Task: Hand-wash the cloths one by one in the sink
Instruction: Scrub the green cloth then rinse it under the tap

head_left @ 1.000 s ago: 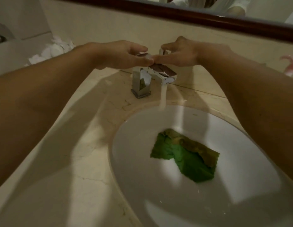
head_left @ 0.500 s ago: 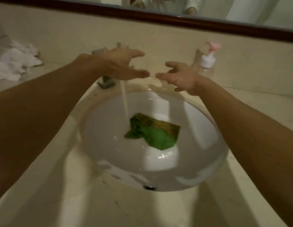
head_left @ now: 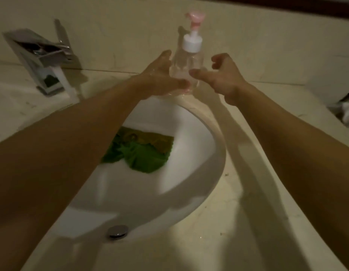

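Observation:
A green cloth with an olive upper fold lies crumpled in the white sink, partly hidden by my left forearm. Behind the basin stands a clear pump bottle with a white collar and pink top. My left hand reaches across the basin with straight fingers spread beside the bottle's left side, the thumb at its base. My right hand hovers just right of the bottle, fingers loosely curled, holding nothing. Whether either hand touches the bottle is unclear.
A chrome tap at the far left runs a stream of water into the basin. A chrome overflow cap sits in the near sink wall. Beige marble counter surrounds the sink. Dark items lie at the right edge.
Both hands left the tap and moved right to either side of the pump bottle. The view swung right. The water keeps running and the cloth stays put.

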Action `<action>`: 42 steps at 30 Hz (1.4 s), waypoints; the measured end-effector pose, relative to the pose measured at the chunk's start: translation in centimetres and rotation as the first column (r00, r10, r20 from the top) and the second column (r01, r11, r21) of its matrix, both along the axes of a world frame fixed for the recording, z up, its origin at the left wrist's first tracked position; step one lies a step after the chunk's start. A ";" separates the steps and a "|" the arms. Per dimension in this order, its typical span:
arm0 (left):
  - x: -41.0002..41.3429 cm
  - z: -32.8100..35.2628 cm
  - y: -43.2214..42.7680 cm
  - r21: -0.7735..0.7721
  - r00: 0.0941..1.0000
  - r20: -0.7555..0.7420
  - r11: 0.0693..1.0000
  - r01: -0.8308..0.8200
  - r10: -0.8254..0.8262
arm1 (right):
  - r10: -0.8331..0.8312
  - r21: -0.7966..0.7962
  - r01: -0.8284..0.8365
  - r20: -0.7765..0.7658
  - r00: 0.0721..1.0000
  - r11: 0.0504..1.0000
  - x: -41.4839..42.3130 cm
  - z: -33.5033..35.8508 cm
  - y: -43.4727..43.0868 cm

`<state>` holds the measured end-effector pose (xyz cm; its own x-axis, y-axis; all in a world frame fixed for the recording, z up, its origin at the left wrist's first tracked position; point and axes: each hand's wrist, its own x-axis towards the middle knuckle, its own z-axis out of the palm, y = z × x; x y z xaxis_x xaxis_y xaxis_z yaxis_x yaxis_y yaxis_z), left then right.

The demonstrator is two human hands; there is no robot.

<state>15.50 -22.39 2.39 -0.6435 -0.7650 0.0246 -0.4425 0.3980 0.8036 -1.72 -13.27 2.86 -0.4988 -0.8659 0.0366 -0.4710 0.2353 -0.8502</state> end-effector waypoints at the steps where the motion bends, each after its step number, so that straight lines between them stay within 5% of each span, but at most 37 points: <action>1: -0.5 -0.6 -0.3 0.018 0.999 -0.034 1.000 0.006 -0.005 | 0.042 -0.007 -0.042 -0.008 0.999 0.999 -0.1 -0.2 -0.7; 9: -1.0 -1.1 1.7 0.016 0.967 -0.256 1.000 0.004 0.001 | 0.098 -0.092 -0.098 -0.009 0.995 0.991 1.6 -0.4 -3.2; 16: 4.4 -3.9 5.8 0.065 0.977 -0.163 0.989 -0.131 0.140 | 0.082 0.070 -0.082 0.002 0.997 0.994 8.0 -0.9 1.6; 27: 13.7 -8.5 10.9 0.232 0.993 0.000 0.966 -0.115 0.119 | 0.151 0.003 -0.152 -0.086 0.985 0.988 16.5 -5.9 6.0; 42: 14.2 -9.8 10.9 0.348 0.994 0.050 0.931 -0.106 0.095 | 0.161 0.048 -0.159 -0.049 0.986 0.986 17.7 -8.3 4.3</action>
<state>29.72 -11.51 -7.41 -0.5588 -0.7823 -0.2752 -0.4930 0.0465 0.8688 15.94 -8.99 -5.43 -0.3523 -0.9357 0.0192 -0.5496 0.1902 -0.8135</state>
